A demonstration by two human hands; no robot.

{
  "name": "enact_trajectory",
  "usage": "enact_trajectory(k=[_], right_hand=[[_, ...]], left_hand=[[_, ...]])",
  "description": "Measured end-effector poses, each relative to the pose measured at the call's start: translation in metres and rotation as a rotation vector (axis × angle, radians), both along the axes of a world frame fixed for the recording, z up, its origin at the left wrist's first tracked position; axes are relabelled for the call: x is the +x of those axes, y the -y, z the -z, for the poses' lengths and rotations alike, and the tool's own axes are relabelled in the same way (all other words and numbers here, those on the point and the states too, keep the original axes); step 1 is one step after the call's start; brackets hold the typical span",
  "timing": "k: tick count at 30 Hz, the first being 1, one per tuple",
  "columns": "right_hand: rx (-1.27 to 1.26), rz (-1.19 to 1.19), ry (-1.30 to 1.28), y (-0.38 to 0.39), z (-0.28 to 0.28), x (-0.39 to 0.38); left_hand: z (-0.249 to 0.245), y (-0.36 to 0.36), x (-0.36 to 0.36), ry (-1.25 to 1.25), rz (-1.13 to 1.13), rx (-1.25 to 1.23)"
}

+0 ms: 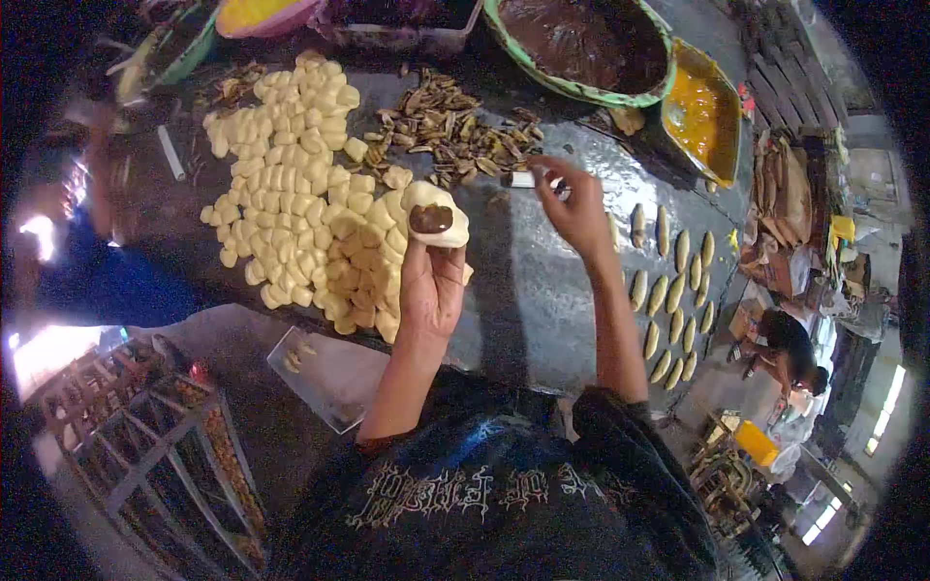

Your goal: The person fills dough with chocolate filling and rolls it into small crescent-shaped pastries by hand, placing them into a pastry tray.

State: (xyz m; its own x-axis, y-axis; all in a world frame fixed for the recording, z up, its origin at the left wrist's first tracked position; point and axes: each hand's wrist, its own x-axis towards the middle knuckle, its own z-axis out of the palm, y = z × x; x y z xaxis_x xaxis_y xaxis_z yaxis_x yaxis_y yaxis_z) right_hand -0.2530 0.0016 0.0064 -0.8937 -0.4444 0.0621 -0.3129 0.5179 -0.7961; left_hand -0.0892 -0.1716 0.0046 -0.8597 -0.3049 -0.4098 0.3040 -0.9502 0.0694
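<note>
A flattened piece of pale dough (455, 225) with a dollop of glossy brown filling (431, 219) on top rests on the raised fingers of my left hand (433, 295). My right hand (579, 208) is over the table to the right, its fingers bent and apart, with no held thing visible. Just beside its fingertips is a short white stick-like piece (522, 180), partly hidden by the hand. A heap of dark brown finger-shaped pieces (446, 126) lies beyond both hands. Many pale dough lumps (291, 184) cover the table left of my left hand.
Rows of shaped oblong dough pieces (675, 290) lie at right. At the back stand a green-rimmed basin of brown paste (668, 60) and a container of orange-yellow liquid (733, 145). Another white stick (171, 153) lies at left, near a person in blue (136, 281). A clear tray (334, 426) sits at the front edge.
</note>
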Motion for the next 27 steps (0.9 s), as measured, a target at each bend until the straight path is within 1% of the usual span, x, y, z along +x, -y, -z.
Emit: enact_trajectory(k=[2,4,5,6,9,12,15,16,19,22,25,27], right_hand=[[0.092,0.015,-0.044,0.006,0.030,-0.034],[0.094,-0.008,-0.057,0.015,0.038,-0.053],[0.093,-0.017,-0.065,0.019,0.041,-0.059],[0.205,-0.015,-0.043,0.024,0.040,-0.065],[0.243,-0.040,0.003,0.036,0.038,-0.074],[0.210,-0.053,-0.095,0.043,0.051,-0.086],[0.240,-0.048,-0.214,0.044,0.062,-0.104],[0.250,0.013,-0.221,0.045,0.065,-0.109],[0.367,0.051,-0.261,0.038,0.070,-0.118],[0.538,0.032,-0.224,0.036,0.075,-0.118],[0.428,-0.002,-0.295,0.032,0.093,-0.126],[0.450,0.001,-0.288,0.032,0.097,-0.129]], left_hand=[[0.004,0.011,-0.008,-0.004,0.001,-0.016],[0.012,0.020,-0.016,-0.048,0.019,-0.025],[0.015,0.024,-0.018,-0.029,0.018,-0.026],[0.014,0.027,-0.021,-0.014,0.016,-0.029],[0.015,0.035,-0.024,-0.043,0.019,0.020],[0.012,0.041,-0.024,-0.065,0.013,0.070],[0.014,0.048,-0.025,-0.085,0.021,0.096],[0.015,0.050,-0.024,-0.092,0.025,0.090],[0.016,0.053,-0.025,-0.084,0.030,0.081],[0.016,0.053,-0.024,-0.082,0.026,0.059],[0.016,0.056,-0.022,-0.061,0.024,0.076],[0.017,0.057,-0.019,-0.039,0.024,0.095]])
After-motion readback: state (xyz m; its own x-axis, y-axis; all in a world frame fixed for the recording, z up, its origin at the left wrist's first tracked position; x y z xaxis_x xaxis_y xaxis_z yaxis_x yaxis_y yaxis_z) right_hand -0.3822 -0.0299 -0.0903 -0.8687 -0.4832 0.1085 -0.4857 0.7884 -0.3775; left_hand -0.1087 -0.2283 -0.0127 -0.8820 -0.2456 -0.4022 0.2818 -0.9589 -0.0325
